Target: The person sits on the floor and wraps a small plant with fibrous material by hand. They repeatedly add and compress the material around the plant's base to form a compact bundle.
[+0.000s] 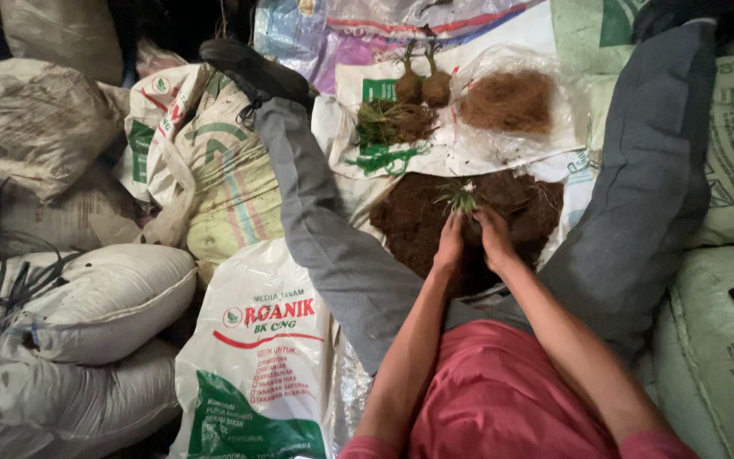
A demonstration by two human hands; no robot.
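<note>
Cupping a spiky green seedling (459, 197) over crumbly soil (418, 223) — both hands, seemingly.

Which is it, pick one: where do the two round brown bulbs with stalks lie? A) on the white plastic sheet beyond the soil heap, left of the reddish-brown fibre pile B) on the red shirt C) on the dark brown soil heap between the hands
A: the two round brown bulbs lie on the white plastic sheet, beyond the dark soil heap and left of the reddish-brown fibre pile.

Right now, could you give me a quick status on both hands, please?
Left hand and right hand both cupped around small grassy seedling. Seedling over dark soil pile. Nothing between hands.
</note>
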